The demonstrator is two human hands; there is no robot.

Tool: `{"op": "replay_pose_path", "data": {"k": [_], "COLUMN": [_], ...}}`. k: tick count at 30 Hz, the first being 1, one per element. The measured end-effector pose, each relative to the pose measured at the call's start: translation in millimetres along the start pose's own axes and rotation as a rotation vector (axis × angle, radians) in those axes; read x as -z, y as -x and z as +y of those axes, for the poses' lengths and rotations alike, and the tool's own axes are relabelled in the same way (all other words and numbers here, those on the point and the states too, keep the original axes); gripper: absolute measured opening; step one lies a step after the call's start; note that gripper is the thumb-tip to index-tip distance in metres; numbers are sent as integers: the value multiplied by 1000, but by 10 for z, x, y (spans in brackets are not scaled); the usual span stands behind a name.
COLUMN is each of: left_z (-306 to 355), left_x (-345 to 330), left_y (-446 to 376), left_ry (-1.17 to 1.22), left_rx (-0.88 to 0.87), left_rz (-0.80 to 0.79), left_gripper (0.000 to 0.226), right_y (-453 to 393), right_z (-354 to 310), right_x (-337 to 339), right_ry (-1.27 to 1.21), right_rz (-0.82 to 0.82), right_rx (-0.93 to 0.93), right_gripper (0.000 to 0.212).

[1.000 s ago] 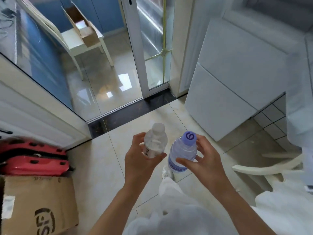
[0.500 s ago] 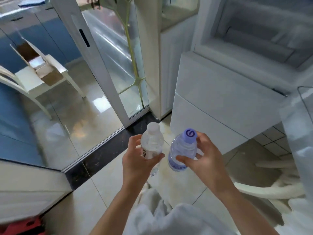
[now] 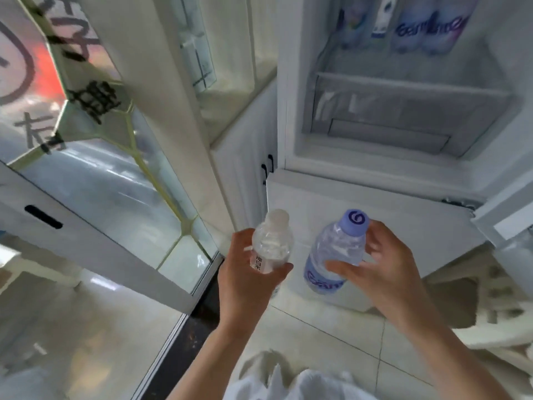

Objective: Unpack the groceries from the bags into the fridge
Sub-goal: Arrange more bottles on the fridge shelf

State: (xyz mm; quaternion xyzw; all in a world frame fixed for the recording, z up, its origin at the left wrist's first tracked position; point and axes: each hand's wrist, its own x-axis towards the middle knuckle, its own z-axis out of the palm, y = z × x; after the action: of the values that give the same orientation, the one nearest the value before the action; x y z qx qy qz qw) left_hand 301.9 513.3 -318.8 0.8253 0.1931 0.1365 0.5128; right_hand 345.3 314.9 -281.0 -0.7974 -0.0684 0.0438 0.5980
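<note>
My left hand (image 3: pixel 245 281) grips a small clear water bottle (image 3: pixel 272 245) with a white cap, held upright. A larger water bottle (image 3: pixel 334 252) with a purple cap and blue label is in my right hand (image 3: pixel 383 269), tilted slightly. Both are held in front of the white fridge (image 3: pixel 360 215), below its open upper compartment. Inside, a grey drawer (image 3: pixel 403 111) sits under a shelf where several purple-labelled bottles (image 3: pixel 427 30) stand at the top.
A glass sliding door (image 3: pixel 121 180) with a white frame stands to the left. White cabinet doors with black handles (image 3: pixel 266 168) adjoin the fridge. A white plastic chair (image 3: pixel 499 319) is at the right, and white cloth (image 3: pixel 288 382) lies at the bottom.
My view has tilted up from the floor to the open fridge compartment. Both hands keep their bottles and have stayed in front of me.
</note>
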Motion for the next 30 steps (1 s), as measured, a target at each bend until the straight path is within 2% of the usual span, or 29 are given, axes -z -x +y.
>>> {"op": "replay_pose_path", "data": {"k": [5, 12, 16, 23, 27, 30], "left_z": [375, 972, 1336, 2067, 2448, 2621], "left_x": [-106, -526, -822, -1303, -1520, -1729], "left_y": [-764, -1497, -1846, -2445, -2837, -3137], "left_ry": [42, 202, 234, 402, 470, 505], "left_rx": [-178, -303, -392, -472, -489, -463], "left_rz": [-109, -213, -176, -20, 18, 52], "left_gripper": [70, 70, 70, 69, 68, 68], "right_y": [-482, -1064, -1414, -2227, -2750, -3157], "right_z": [-298, -567, -705, -965, -1146, -1173], "right_x": [69, 394, 678, 1208, 1382, 1459], "right_ry": [-28, 38, 61, 55, 63, 14], "right_rz": [141, 300, 329, 383, 404, 376], "right_rx": [-19, 49, 108, 246, 362, 370], "right_gripper": [55, 54, 54, 52, 52, 51]}}
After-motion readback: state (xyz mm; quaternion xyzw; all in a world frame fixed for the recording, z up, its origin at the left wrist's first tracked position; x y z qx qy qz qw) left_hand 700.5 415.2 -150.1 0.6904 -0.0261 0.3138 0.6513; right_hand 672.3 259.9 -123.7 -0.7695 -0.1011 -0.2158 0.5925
